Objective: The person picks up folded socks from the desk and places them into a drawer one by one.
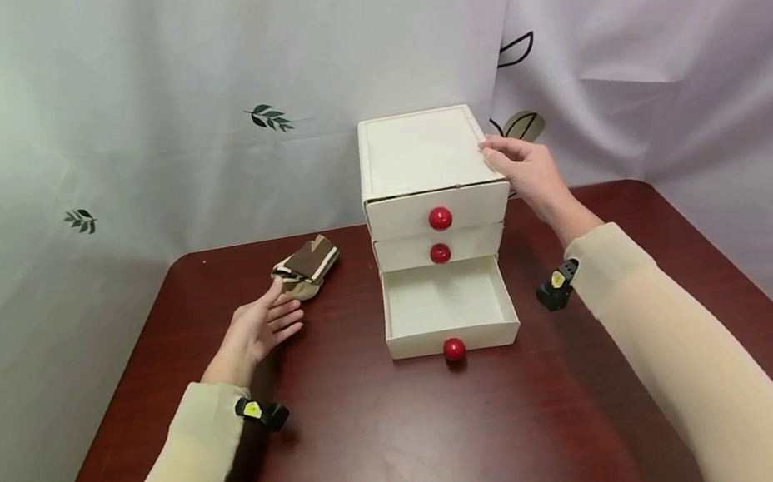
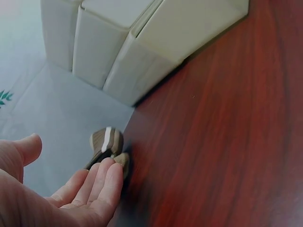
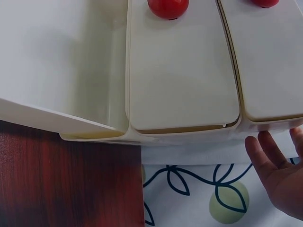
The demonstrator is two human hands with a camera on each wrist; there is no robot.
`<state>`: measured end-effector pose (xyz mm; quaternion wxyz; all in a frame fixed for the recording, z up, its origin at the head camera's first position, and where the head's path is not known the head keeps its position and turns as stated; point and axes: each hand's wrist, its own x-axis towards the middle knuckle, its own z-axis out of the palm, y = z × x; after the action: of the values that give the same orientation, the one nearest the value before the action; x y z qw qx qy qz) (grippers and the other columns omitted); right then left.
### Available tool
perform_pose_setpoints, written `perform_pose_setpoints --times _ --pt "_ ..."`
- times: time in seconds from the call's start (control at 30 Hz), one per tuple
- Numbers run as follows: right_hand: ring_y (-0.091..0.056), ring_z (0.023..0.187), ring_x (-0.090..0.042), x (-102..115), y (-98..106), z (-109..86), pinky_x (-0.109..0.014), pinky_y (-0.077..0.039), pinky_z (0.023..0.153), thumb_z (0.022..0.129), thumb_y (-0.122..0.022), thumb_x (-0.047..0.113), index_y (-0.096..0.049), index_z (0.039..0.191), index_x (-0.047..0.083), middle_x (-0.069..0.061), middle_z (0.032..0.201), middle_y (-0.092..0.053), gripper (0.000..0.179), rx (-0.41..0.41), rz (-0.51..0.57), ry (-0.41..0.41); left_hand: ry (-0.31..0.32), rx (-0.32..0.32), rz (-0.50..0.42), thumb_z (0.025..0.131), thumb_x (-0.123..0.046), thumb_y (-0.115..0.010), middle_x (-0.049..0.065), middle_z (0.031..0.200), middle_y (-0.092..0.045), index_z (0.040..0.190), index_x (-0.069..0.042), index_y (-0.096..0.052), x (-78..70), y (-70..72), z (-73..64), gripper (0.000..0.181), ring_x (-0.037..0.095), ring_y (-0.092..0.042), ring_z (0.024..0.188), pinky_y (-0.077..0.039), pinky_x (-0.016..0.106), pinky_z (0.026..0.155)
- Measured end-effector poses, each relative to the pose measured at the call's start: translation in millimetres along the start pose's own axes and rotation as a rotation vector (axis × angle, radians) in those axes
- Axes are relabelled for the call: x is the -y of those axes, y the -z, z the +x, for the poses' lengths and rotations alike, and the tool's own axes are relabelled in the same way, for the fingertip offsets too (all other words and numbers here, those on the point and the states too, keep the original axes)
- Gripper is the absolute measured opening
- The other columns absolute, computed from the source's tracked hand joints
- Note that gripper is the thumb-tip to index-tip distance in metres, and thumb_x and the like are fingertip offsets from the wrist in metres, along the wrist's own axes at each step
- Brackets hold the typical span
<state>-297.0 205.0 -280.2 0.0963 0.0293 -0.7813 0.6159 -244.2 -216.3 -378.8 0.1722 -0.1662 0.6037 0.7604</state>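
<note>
A white three-drawer cabinet [image 1: 424, 151] with red round knobs stands at the back of the table. Its bottom drawer [image 1: 457, 339] is pulled out and looks bare inside; the upper two are closed. My right hand [image 1: 527, 172] rests against the cabinet's upper right side, and the right wrist view shows its fingertips at that side wall. To the left lies a folded brown and olive bundle with white stripes [image 1: 313, 258], which looks like socks. My left hand [image 1: 260, 328] reaches beside the bundle, thumb raised and fingers extended; whether it touches the cloth I cannot tell.
The dark red wooden table [image 1: 391, 459] runs out in front of the cabinet. A pale curtain [image 1: 184, 113] with leaf prints hangs close behind it and along the sides. The open drawer juts toward the front of the table.
</note>
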Motion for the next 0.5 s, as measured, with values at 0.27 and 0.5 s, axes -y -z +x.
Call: perform_pose_setpoints --times 0.27,0.5 --pt "-0.036 0.128 -0.01 0.4 -0.2 0.9 -0.032 -0.036 0.099 0.091 -0.06 0.03 -0.06 0.123 0.006 0.001 0.14 -0.045 0.04 0.013 -0.001 -0.005 -0.007 -0.058 -0.039 0.084 -0.044 -0.064 0.013 0.124 -0.053 0.142 0.001 -0.03 -14.7 8.8 7.0 0.081 0.022 -0.059 0.104 -0.046 0.034 0.092" --pt "-0.037 0.127 -0.011 -0.2 0.2 -0.4 -0.033 -0.037 0.099 0.091 -0.06 0.032 -0.06 0.123 0.007 0.001 0.139 -0.045 0.04 0.012 -0.024 -0.006 -0.029 -0.11 -0.048 0.081 -0.043 -0.067 0.009 0.112 -0.061 0.139 0.0 -0.036 -24.8 12.9 14.8 0.079 0.016 -0.063 0.093 -0.051 0.027 0.079"
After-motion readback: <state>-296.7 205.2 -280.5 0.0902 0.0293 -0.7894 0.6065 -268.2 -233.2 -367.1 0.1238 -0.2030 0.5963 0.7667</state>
